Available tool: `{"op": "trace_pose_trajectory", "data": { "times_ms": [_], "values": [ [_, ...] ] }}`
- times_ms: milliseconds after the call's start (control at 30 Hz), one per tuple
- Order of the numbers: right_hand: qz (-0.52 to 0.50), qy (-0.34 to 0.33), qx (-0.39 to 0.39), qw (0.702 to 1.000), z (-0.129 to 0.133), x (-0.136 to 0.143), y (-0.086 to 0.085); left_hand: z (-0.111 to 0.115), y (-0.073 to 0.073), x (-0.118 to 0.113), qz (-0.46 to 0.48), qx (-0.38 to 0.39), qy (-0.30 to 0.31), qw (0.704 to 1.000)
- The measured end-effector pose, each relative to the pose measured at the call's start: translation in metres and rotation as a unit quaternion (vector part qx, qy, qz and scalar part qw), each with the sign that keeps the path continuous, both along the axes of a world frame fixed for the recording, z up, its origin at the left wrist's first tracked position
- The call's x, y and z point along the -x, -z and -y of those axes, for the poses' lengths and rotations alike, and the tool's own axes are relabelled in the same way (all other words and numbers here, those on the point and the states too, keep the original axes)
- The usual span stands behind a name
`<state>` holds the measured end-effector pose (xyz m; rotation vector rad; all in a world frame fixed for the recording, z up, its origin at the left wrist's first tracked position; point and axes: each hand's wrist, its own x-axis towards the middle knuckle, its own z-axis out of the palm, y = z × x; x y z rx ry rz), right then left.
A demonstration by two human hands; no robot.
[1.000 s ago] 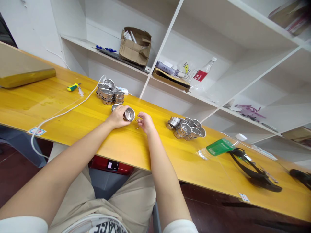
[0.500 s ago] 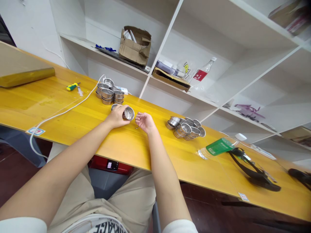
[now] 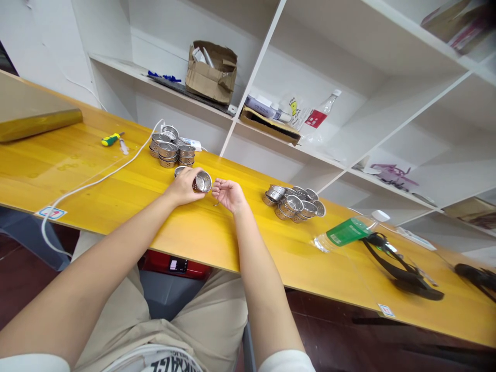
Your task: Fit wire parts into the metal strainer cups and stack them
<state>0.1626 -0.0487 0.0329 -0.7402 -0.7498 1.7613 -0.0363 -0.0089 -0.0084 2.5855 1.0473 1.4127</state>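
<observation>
My left hand (image 3: 183, 187) is wrapped round a perforated metal strainer basket (image 3: 202, 182), its open rim tilted toward my right. Just right of that rim is my right hand (image 3: 228, 194), palm up with the fingers curled in. A small thin dark piece (image 3: 216, 204) shows below those fingertips; what it is I cannot make out. Behind my left hand, another strainer basket (image 3: 179, 170) is partly hidden. Stacked strainer baskets (image 3: 168, 150) stand further back on the left. A second group of strainer baskets (image 3: 291, 204) sits to the right of my right hand.
A white cable (image 3: 104, 178) crosses the yellow table (image 3: 127, 206) on the left, near a screwdriver (image 3: 111, 139). To the right lie a green-labelled bottle (image 3: 349, 232) and a black strap-like item (image 3: 403, 274). White shelves with a cardboard box (image 3: 211, 77) rise behind.
The view has shifted slightly, so everything sits a little further left. Both hands keep nearly the same pose around the strainer basket.
</observation>
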Motion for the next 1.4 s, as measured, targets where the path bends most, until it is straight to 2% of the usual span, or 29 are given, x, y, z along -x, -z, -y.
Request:
{"op": "trace_pose_trajectory", "data": {
  "times_ms": [367, 600, 967, 1400],
  "values": [
    [0.024, -0.017, -0.045, 0.999, -0.0018, -0.0022, 0.0049, -0.0025, 0.0017, -0.0005, 0.0, -0.012, 0.002, 1.0],
    [0.03, 0.0, -0.024, 0.999, -0.0005, -0.0036, 0.002, -0.0003, -0.0005, -0.0002, -0.002, 0.006, -0.004, 1.0],
    [0.049, 0.037, -0.036, 0.997, -0.0032, -0.004, 0.0047, -0.0042, 0.0042, 0.0004, -0.003, -0.005, -0.006, 1.0],
    [0.056, 0.044, -0.037, 0.997, -0.005, -0.0047, 0.0054, -0.0033, 0.0022, 0.0004, -0.01, 0.004, -0.009, 1.0]
  ]
}}
